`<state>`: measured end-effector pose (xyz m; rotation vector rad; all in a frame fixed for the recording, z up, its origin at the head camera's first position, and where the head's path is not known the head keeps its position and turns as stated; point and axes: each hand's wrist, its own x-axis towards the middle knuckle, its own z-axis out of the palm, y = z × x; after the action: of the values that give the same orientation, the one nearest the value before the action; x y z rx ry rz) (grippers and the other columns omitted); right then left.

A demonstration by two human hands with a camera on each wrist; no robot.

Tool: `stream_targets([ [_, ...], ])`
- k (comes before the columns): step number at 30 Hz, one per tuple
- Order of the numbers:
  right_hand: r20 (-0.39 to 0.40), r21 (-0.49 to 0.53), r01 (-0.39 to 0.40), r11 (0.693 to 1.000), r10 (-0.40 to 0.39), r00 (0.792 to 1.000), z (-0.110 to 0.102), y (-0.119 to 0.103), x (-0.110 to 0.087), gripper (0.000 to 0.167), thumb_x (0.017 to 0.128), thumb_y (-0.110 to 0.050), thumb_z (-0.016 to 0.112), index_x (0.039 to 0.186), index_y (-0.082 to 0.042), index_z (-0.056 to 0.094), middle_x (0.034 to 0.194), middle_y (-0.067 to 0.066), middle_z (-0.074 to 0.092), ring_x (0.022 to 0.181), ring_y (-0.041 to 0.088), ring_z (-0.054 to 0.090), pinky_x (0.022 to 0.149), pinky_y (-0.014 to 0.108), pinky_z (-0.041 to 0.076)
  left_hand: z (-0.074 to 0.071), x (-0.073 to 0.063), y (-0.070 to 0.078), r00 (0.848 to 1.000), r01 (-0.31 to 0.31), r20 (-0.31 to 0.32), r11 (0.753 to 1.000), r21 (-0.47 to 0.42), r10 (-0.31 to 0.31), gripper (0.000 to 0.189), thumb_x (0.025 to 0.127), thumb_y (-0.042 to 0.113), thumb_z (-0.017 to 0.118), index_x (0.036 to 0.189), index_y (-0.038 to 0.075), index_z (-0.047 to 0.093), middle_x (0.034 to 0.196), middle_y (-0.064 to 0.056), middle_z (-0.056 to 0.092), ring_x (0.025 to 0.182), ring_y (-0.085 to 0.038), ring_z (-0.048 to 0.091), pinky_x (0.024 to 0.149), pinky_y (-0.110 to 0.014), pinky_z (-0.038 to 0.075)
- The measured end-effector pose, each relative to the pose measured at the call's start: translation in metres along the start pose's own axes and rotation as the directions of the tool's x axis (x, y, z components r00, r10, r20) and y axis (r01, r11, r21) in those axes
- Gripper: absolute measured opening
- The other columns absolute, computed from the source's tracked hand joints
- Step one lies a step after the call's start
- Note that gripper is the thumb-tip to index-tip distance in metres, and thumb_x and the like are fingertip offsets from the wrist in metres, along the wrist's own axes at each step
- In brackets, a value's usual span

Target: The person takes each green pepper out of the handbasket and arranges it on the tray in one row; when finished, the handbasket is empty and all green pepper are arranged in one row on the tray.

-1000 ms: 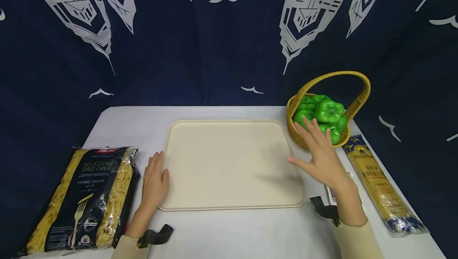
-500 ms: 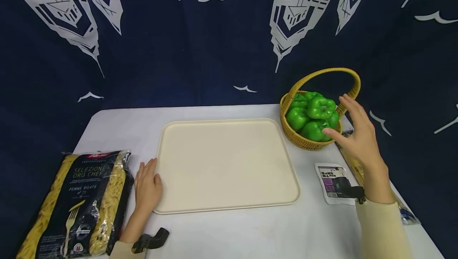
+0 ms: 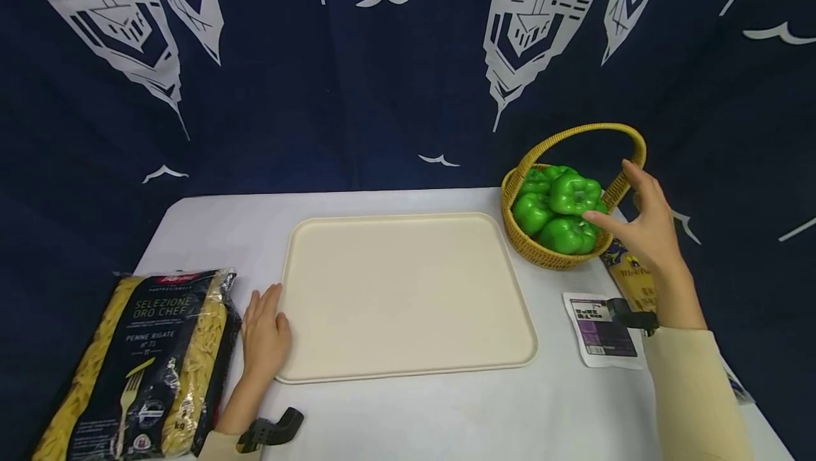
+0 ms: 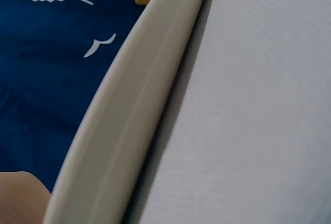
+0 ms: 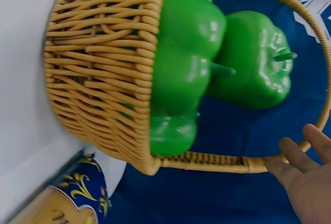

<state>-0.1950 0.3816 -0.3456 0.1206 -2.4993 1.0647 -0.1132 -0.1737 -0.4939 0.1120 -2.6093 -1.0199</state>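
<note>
Basket point(image 3: 542, 255) right of the tray point(image 3: 408, 298) risked spilling peppers point(image 3: 574, 194) should the right grip point(image 3: 653, 234), fingers spread, tilt the handle point(image 3: 598, 127).

A white table point(image 3: 472, 418) carries everything, its far left corner rounded. A cream tray point(image 3: 408, 298) lies flat across its middle. To the left, near the table's edge, lies a black-and-yellow bag of penne point(image 3: 137, 362). A wicker basket point(image 3: 542, 254) stands upright near the tray's far right corner. Right of the tray lies a small white packet point(image 3: 608, 344); beyond it, along the right edge, a long yellow packet point(image 3: 630, 280), partly hidden.
</note>
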Motion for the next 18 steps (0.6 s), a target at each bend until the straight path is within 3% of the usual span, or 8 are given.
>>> stream_targets([
  [7, 0.044, 0.014, -0.060, 0.998, 0.059, 0.997, 0.008, 0.009, 0.009, 0.097, 0.080, -0.019, 0.079, 0.156, -0.035, 0.020, 0.156, 0.017, 0.027, 0.143, 0.042, 0.027, 0.120, 0.054, 0.021, 0.002, -0.001, -0.002, 1.000, -0.021, -0.017, 1.000, 0.006, 0.022, 0.048, 0.088, -0.009, 0.047, 0.136, -0.009, 0.050, 0.141, -0.030, 0.048, 0.140, -0.052, 0.028, 0.114, -0.064, 0.018],
  [18, 0.083, 0.061, -0.092, 0.994, 0.087, 0.993, 0.025, 0.019, 0.017, 0.099, 0.080, -0.015, 0.080, 0.157, -0.030, 0.018, 0.160, 0.012, 0.022, 0.144, 0.040, 0.026, 0.119, 0.054, 0.024, 0.002, 0.000, -0.002, 0.998, -0.045, -0.033, 0.999, 0.016, 0.046, 0.047, 0.087, -0.010, 0.047, 0.134, -0.011, 0.050, 0.139, -0.032, 0.049, 0.138, -0.054, 0.030, 0.114, -0.064, 0.019],
])
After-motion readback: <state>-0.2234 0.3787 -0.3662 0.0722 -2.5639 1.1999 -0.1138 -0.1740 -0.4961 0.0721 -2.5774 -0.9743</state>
